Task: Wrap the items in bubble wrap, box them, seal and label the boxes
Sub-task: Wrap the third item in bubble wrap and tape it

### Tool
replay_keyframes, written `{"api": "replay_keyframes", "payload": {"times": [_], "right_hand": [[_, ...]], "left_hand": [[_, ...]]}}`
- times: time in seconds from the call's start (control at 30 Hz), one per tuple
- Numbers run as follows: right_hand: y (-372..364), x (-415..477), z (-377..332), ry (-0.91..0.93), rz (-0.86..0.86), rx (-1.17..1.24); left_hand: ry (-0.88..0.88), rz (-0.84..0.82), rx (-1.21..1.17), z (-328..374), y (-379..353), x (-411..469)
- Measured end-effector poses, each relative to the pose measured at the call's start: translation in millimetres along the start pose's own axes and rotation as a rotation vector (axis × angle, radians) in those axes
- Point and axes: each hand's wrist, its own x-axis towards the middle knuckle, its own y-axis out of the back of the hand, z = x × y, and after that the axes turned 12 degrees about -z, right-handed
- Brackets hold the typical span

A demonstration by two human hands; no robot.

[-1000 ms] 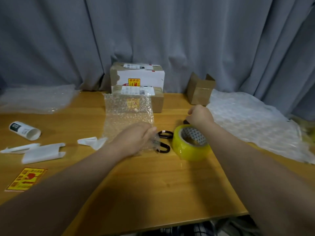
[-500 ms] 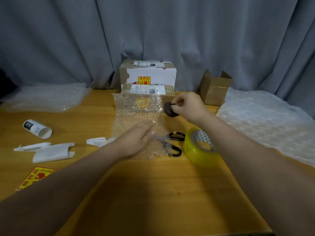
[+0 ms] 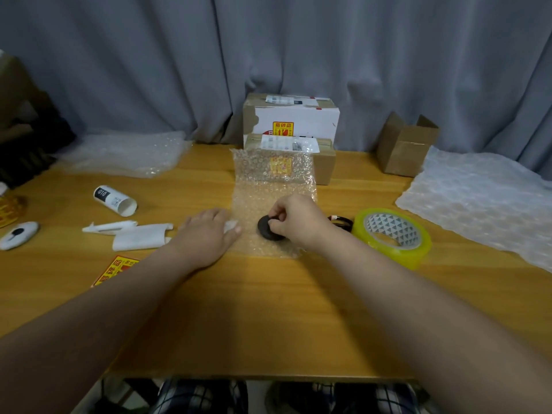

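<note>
Wrap step. My right hand (image 3: 294, 218) pinches the dark disc (image 3: 268, 231), on the bubble wrap sheet (image 3: 271, 186) near its 6 o'clock edge. My left hand (image 3: 209, 231) lies flat, pinning the 9 o'clock side. Next, I reckon: release, fold wrap over (tape roll (image 3: 391, 234) at 3 o'clock).

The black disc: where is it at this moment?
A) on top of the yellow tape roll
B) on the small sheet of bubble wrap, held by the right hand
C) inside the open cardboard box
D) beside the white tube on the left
B: the right hand pinches the black disc, which sits on the near part of the bubble wrap sheet, while the left hand lies flat on the sheet's left edge.
</note>
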Motion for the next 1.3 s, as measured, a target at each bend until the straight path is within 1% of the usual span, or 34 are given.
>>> {"api": "replay_keyframes", "payload": {"times": [0.1,0.17,0.27,0.33,0.4,0.43,0.5,0.57,0.63,0.7,0.77,0.87,0.93,1.03,1.1,1.23,1.3], "right_hand": [[-4,-3,-1,0.023,0.032,0.034],[-6,-5,-3,0.042,0.012,0.039],[-7,-9,-4,0.029,-0.029,-0.01],[-4,-12,-1,-0.072,0.037,-0.002],[2,-16,6,-0.241,0.111,-0.044],[5,-18,9,-0.334,0.094,-0.096],[10,-22,12,-0.493,-0.005,-0.152],[13,-25,10,-0.567,-0.077,-0.158],[12,-25,9,-0.579,-0.124,-0.182],[10,-25,9,-0.564,-0.133,-0.216],[6,-26,11,-0.498,-0.084,-0.211],[0,-28,14,-0.405,0.061,-0.104],[-3,-30,16,-0.336,0.164,-0.057],[-3,-30,18,-0.209,0.266,0.194],[-4,-29,18,-0.157,0.294,0.352],[-9,-27,12,-0.082,0.262,0.624],[-12,-26,8,-0.073,0.23,0.7]], "left_hand": [[0.063,0.028,0.048,-11,1,1],[0.038,0.067,0.028,-11,3,0],[-0.007,0.192,-0.026,0,9,-1],[0.022,0.262,-0.085,7,14,-2],[0.098,0.218,-0.091,10,19,-2],[0.138,0.163,-0.053,10,20,-2],[0.177,0.086,-0.007,11,22,-1],[0.162,0.115,-0.071,14,22,0],[0.106,0.198,-0.207,19,21,1],[0.018,0.241,-0.368,22,21,0],[-0.063,0.231,-0.471,25,22,-2],[-0.114,0.169,-0.537,26,20,-2],[-0.12,0.171,-0.574,29,17,-2],[-0.139,0.265,-0.578,32,17,-1],[-0.184,0.29,-0.586,33,17,-2],[-0.288,0.285,-0.615,41,17,-4],[-0.328,0.281,-0.642,48,16,-6]]}}
